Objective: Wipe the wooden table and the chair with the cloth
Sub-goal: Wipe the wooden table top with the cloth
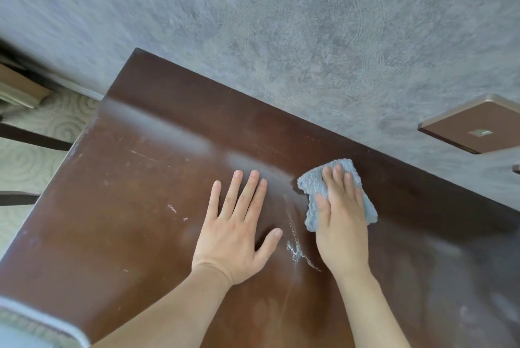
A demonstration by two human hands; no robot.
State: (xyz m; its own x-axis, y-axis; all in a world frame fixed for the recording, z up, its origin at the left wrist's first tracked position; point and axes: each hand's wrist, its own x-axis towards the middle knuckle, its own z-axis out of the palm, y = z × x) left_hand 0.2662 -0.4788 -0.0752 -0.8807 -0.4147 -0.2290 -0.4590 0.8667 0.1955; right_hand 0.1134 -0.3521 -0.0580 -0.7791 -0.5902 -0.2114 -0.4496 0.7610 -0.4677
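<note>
The dark brown wooden table (135, 192) fills the middle of the head view, scuffed and dusty. My right hand (340, 221) presses flat on a grey-blue fluffy cloth (315, 187) near the table's far edge by the wall. Flat on the bare wood just left of the cloth rests my left hand (236, 235), fingers spread, holding nothing. Between the two hands runs a streak of white crumbs or dust (295, 249). No chair seat is clearly in view.
A grey textured wall (281, 23) stands behind the table. A brown switch plate (475, 128) is on it at the right. At the left are dark furniture bars (33, 139) over a patterned pale floor (25, 167). A padded edge (42, 322) sits at the bottom left.
</note>
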